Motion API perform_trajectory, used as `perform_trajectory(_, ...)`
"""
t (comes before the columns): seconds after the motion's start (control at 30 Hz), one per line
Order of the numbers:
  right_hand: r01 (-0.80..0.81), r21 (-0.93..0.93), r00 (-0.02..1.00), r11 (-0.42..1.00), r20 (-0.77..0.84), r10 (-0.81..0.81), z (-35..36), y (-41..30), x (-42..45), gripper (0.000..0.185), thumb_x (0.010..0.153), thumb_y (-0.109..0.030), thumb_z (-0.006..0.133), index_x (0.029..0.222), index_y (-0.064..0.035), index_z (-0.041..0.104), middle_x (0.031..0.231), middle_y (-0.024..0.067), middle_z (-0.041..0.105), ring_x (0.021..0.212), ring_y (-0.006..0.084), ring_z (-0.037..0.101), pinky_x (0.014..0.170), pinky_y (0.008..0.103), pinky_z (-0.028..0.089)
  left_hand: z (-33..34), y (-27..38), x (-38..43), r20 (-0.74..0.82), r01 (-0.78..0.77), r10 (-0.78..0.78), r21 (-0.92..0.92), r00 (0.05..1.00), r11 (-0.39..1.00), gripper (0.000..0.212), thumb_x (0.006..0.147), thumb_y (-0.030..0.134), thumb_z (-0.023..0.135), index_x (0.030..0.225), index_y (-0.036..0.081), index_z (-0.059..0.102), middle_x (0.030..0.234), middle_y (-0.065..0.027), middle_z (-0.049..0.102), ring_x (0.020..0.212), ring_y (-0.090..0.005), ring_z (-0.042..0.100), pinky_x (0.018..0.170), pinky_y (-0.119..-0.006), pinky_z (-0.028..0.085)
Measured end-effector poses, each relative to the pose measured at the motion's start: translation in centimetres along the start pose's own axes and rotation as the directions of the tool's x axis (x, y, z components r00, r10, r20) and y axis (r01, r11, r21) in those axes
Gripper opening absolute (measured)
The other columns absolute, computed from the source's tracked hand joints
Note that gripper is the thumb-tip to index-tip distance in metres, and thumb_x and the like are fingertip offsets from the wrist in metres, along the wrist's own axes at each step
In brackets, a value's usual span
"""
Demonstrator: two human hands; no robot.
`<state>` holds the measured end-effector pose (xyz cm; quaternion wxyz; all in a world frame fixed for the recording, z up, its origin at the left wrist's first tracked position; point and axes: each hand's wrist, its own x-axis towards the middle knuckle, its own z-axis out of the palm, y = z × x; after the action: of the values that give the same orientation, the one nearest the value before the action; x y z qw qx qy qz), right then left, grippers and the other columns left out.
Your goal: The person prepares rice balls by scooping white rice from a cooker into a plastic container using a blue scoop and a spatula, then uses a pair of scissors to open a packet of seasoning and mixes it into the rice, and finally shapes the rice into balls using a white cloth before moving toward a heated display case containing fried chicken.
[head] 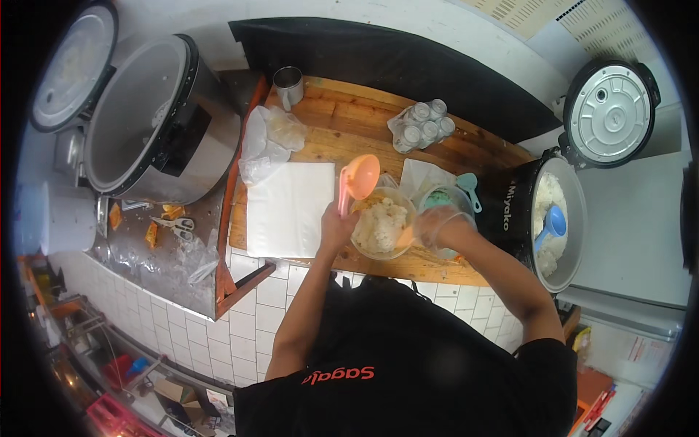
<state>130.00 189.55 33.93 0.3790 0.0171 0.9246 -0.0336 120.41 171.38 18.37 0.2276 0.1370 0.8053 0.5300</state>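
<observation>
My left hand [337, 225] grips the pink handle of an orange round scoop [362, 176], its bowl held up over the table. Just right of that hand stands a clear plastic tub [410, 210] heaped with white rice [385, 224], with something orange-yellow along its far edge. My right hand [439, 225] is motion-blurred at a second clear container [468, 203] with a green thing [438, 198] in it. A blurred pale-orange flat piece [406, 237] lies between my right fingers and the rice; I cannot tell whether they hold it.
A black rice cooker [494, 213] with rice and a blue scoop [555, 221] stands open at right. White paper sheets [289, 213], a teal scoop [469, 188], wrapped cans [420, 127] and a metal mug [288, 87] sit on the wooden table. Left are a large open cooker [218, 125] and scissors [180, 225].
</observation>
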Motion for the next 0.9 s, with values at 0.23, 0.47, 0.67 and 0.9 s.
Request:
perform_trajectory(0.23,-0.210,0.123,0.969,0.970,0.157,0.190,-0.2,-2.1,3.6,0.027,0.085,-0.015,0.050,0.109,-0.0079,0.060,0.095,0.0198,0.067,0.090,0.0360,0.065,0.076,0.0453,0.052,-1.5,-1.2,1.5,0.185,0.052,-0.029,-0.122,0.982,0.991,0.032,0.075,0.011,0.059,0.103,-0.003,0.056,0.084,-0.0265,0.062,0.081,-0.0427,0.061,0.071,-0.046,0.049)
perform_trajectory(0.47,-0.347,0.279,0.937,0.896,0.055,0.346,5.8,-3.5,5.9,0.024,0.087,-0.020,0.047,0.102,-0.0054,0.057,0.097,0.0204,0.066,0.093,0.0382,0.064,0.081,0.0439,0.050,-1.7,-0.2,1.7,0.314,0.149,-0.123,-0.058,0.941,0.987,0.034,0.078,0.013,0.057,0.108,0.000,0.054,0.091,-0.0271,0.061,0.085,-0.0440,0.059,0.074,-0.048,0.049)
perform_trajectory(0.67,-0.432,0.247,0.901,0.867,0.164,0.402,-2.3,-2.9,0.6,0.023,0.084,-0.014,0.050,0.097,-0.0037,0.067,0.094,0.0198,0.068,0.092,0.0344,0.066,0.078,0.0413,0.053,-1.6,-1.2,0.8,0.190,0.017,-0.020,0.017,0.982,1.000,0.028,0.080,0.014,0.056,0.106,0.002,0.055,0.090,-0.0244,0.061,0.084,-0.0439,0.059,0.074,-0.050,0.048)
perform_trajectory(0.9,-0.296,0.032,0.952,0.955,0.086,0.293,2.3,-4.2,5.4,0.021,0.083,-0.019,0.052,0.086,-0.0056,0.068,0.090,0.0173,0.068,0.091,0.0320,0.065,0.076,0.0412,0.051,-0.7,-0.7,0.7,0.188,0.048,-0.054,0.038,0.981,0.998,0.024,0.080,0.013,0.056,0.102,0.003,0.055,0.088,-0.0235,0.061,0.083,-0.0438,0.059,0.072,-0.051,0.047)
